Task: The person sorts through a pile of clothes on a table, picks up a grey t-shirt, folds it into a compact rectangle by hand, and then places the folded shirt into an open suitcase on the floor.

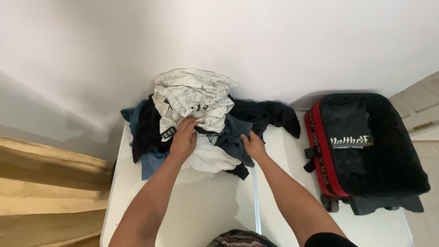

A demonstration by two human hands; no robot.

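A heap of crumpled clothes (196, 98) lies at the far side of a white table (206, 206), against the wall. On top is a white patterned garment; dark blue, black and plain white pieces lie beneath. My left hand (184, 138) reaches into the heap and its fingers close on the white patterned garment near its lower edge. My right hand (254, 144) grips a dark grey-blue garment (233, 132) at the heap's right side. Both forearms stretch out over the tabletop.
An open black suitcase with red trim (366, 146) lies on the table's right end, holding a folded dark garment (348, 123) with white lettering. A tan curtain (41, 192) hangs at the left. A wooden floor (423, 105) shows at far right.
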